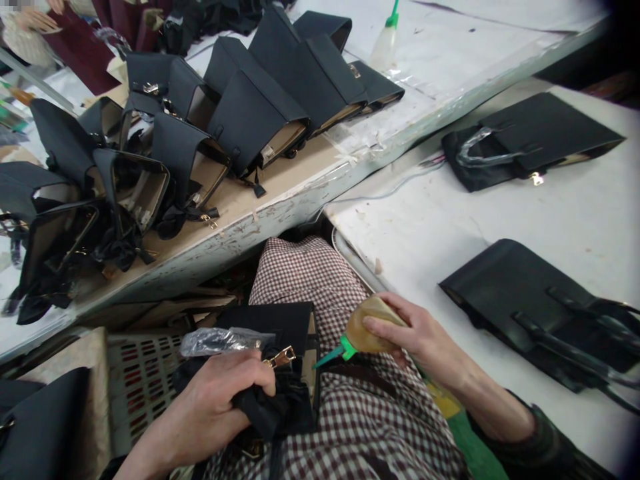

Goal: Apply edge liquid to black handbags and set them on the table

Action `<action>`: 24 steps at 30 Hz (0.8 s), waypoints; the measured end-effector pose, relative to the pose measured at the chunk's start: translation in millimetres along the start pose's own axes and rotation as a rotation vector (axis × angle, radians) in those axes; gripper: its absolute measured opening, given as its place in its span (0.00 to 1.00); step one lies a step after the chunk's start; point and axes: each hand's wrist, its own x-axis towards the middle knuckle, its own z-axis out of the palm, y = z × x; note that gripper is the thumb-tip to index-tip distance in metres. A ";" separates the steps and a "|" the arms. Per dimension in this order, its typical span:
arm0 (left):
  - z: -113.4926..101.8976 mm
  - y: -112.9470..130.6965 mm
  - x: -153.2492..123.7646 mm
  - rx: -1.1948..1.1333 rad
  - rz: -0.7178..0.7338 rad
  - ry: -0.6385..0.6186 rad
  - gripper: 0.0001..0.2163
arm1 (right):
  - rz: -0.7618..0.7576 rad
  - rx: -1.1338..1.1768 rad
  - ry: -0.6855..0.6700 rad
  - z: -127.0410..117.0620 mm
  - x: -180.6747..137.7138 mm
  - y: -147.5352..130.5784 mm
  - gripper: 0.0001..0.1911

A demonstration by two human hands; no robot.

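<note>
A black handbag (280, 333) lies on my lap over checked trousers. My left hand (220, 400) is closed around its black strap and a gold clasp (281, 358); a plastic-wrapped handle (220, 340) lies just above the knuckles. My right hand (415, 337) grips a squeezable glue bottle (365, 327) filled with amber liquid. Its green nozzle (333, 355) points left at the bag's open edge, a short way from it.
Several black handbags (250, 113) stand open on the long worn bench (280, 193) ahead. Two more bags (530, 140) (540, 307) lie flat on the white table (450, 220) at right. Another glue bottle (385, 40) stands far back. A slotted crate (140, 380) sits at lower left.
</note>
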 end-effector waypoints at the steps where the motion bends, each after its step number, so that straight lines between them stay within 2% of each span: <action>1: 0.0 0.3 0.6 0.004 0.004 0.005 0.15 | 0.005 -0.014 0.015 1.1 1.1 0.9 0.27; 6: 0.5 1.4 3.3 0.011 0.004 0.011 0.15 | 0.005 -0.129 0.094 6.0 6.4 7.0 0.29; 11: 0.7 0.0 4.8 0.005 0.002 0.032 0.15 | -0.140 -0.303 0.191 7.5 10.0 13.5 0.26; 15: 0.6 0.3 3.4 0.007 0.019 0.040 0.14 | -0.214 -0.333 0.217 5.8 8.8 13.0 0.26; 19: 0.8 1.0 2.6 0.006 0.014 0.036 0.13 | -0.185 -0.306 0.192 2.0 4.7 4.0 0.24; 24: 0.0 3.8 6.0 0.005 0.030 0.056 0.11 | -0.091 -0.196 0.163 0.0 2.6 -3.4 0.26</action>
